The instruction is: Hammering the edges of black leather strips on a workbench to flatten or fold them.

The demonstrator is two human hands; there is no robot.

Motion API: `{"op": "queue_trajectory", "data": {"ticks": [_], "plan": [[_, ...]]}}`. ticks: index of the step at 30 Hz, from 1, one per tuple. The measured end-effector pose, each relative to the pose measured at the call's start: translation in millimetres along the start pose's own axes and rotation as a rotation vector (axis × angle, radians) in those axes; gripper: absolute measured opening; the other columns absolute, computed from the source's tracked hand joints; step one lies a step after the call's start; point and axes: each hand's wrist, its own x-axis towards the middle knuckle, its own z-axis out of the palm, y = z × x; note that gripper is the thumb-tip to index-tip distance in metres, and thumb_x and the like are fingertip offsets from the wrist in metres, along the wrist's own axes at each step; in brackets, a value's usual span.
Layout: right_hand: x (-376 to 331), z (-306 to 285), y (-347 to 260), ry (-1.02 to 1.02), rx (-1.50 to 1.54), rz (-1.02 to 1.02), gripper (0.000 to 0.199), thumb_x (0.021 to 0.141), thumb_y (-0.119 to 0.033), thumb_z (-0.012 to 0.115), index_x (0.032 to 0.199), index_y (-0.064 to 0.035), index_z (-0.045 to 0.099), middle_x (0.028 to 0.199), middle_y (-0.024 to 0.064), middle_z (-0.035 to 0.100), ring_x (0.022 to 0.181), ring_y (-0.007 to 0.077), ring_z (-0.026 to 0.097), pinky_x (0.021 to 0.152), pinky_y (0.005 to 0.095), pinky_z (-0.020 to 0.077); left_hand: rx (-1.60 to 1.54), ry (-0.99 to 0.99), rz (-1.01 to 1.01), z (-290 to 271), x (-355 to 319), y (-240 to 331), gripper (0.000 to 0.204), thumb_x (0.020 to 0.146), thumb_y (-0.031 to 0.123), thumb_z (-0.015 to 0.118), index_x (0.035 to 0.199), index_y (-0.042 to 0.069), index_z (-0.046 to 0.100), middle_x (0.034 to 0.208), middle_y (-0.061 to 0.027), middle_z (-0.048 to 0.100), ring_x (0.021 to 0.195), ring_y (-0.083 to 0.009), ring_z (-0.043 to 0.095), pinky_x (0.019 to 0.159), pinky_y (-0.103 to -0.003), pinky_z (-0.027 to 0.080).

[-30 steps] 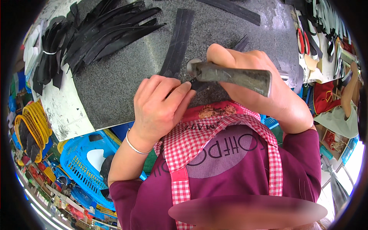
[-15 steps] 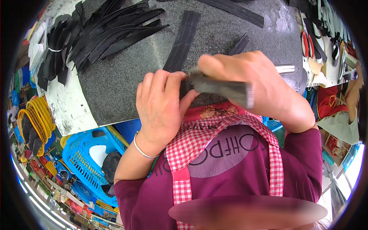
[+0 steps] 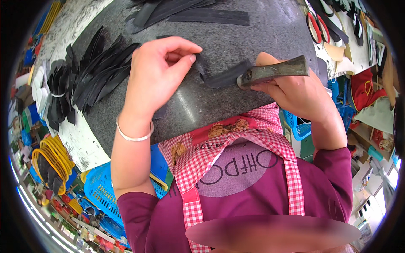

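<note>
A black strip (image 3: 225,77) curves over the dark stone slab (image 3: 185,107) in front of me. Its left end is pinched between thumb and fingers of my left hand (image 3: 158,74), raised a little off the slab. My right hand (image 3: 293,86) is closed round a hammer (image 3: 278,69). The hammer's metal head lies sideways, with its rounded face beside the strip's right end; my fist hides most of the handle. Whether the right fingers also touch the strip, I cannot tell.
Black strips (image 3: 103,69) are heaped at the left, beside a tied bundle (image 3: 58,95). More strips (image 3: 209,17) lie along the far side. Red-handled scissors (image 3: 317,28) lie at the far right. Blue baskets (image 3: 103,189) and yellow baskets (image 3: 52,154) stand below on the left.
My left hand has moved left and away from me, lifting a strip end. The hammer has shifted right and turned, away from the left fingers. The view has shifted too.
</note>
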Motion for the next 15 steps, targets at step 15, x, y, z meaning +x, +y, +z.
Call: {"op": "queue_trajectory", "data": {"ticks": [15], "plan": [[5.0,-4.8,13.2,0.153,-0.071,0.016,0.018,0.098,-0.013,0.080,0.105,-0.0068,0.064,0.083,0.0181,0.066,0.081,0.0434,0.068,0.067,0.0459,0.0514,0.685,-0.277,0.534,32.7,41.9,28.8,0.014,0.088,0.009,0.080,0.102,0.006,0.077,0.088,-0.0085,0.076,0.082,-0.0301,0.075,0.080,-0.041,0.054]]}}
